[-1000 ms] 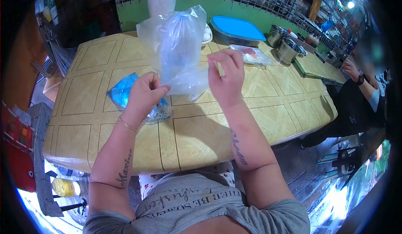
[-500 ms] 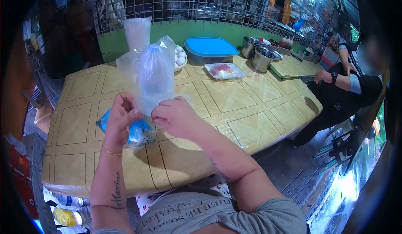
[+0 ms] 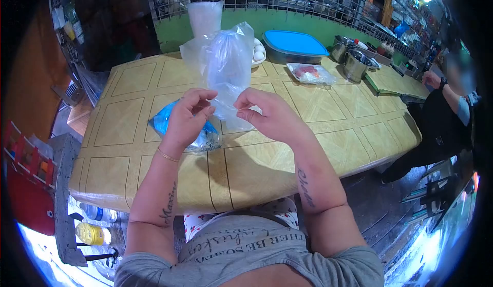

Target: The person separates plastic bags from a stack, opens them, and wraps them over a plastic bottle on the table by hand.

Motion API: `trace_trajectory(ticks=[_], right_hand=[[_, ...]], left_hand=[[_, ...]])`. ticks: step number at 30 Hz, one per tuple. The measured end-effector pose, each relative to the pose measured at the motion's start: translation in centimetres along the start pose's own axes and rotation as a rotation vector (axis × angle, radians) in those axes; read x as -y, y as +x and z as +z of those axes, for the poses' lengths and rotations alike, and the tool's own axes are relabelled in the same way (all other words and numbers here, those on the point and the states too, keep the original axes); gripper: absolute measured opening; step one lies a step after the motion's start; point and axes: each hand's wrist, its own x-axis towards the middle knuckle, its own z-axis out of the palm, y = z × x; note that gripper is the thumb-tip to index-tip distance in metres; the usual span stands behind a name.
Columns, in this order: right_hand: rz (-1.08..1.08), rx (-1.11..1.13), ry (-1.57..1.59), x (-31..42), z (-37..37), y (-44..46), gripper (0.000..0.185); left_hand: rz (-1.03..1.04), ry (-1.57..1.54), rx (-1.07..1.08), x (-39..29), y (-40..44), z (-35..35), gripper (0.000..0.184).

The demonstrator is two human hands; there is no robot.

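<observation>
My left hand (image 3: 191,116) is above a blue plastic bag (image 3: 163,116) and hides part of it. Its thumb and fingers are apart, with nothing plainly between them. Opposite it, my right hand (image 3: 269,113) has thumb and fingertips pinched at the edge of a thin clear plastic bag (image 3: 232,113). That clear film hangs between my two hands. Just behind stands a larger translucent plastic bag (image 3: 226,63), gathered at its top; what is inside is blurred by the plastic.
Behind are a tall translucent bag (image 3: 204,19), a bowl of eggs (image 3: 258,55), a blue-lidded container (image 3: 297,43), a wrapped tray of meat (image 3: 309,73) and metal pots (image 3: 355,66). A person (image 3: 442,117) stands at the table's right end by a green-edged board (image 3: 395,82).
My view has shifted, so the table appears further left and lower before. My hands have moved apart from the larger bag, and the left fingers have spread.
</observation>
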Motion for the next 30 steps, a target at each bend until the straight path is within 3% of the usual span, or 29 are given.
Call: trace_trajectory(ticks=[4,9,13,15,18,20,23,26,30], right_hand=[[-0.159,-0.282,-0.464,0.2,1.8,-1.0,0.032],[-0.067,-0.204,-0.754,0.8,2.2,-1.3,0.038],[-0.020,-0.024,-0.843,0.6,-0.4,-1.2,0.026],[0.024,0.079,-0.551,1.2,-2.0,-1.0,0.019],[0.045,0.244,0.124,-0.4,-4.3,-0.6,0.016],[-0.012,0.325,0.695,-1.0,-4.8,-0.6,0.022],[-0.081,0.327,1.096,-2.4,-4.7,0.2,0.022],[-0.069,0.294,1.374,-4.4,-4.5,3.2,0.024],[0.124,-0.131,1.620,-3.3,-4.6,7.2,0.024]], left_hand=[[0.010,-0.174,0.001,-0.8,-0.4,0.3,0.034],[0.101,-0.331,0.084,-3.7,-1.4,0.3,0.040],[0.250,0.493,0.049,-5.0,-0.4,-1.1,0.040],[0.229,0.778,0.109,-3.8,0.2,-2.1,0.037],[0.216,0.490,0.210,-4.8,0.3,-3.0,0.018],[0.207,-0.108,0.276,-5.4,0.1,-3.1,0.016],[0.246,-0.581,0.292,-6.8,0.6,-2.5,0.018],[0.227,-0.825,0.228,-7.0,2.9,-2.0,0.021],[0.120,-1.215,0.243,-3.4,8.7,-2.9,0.019]])
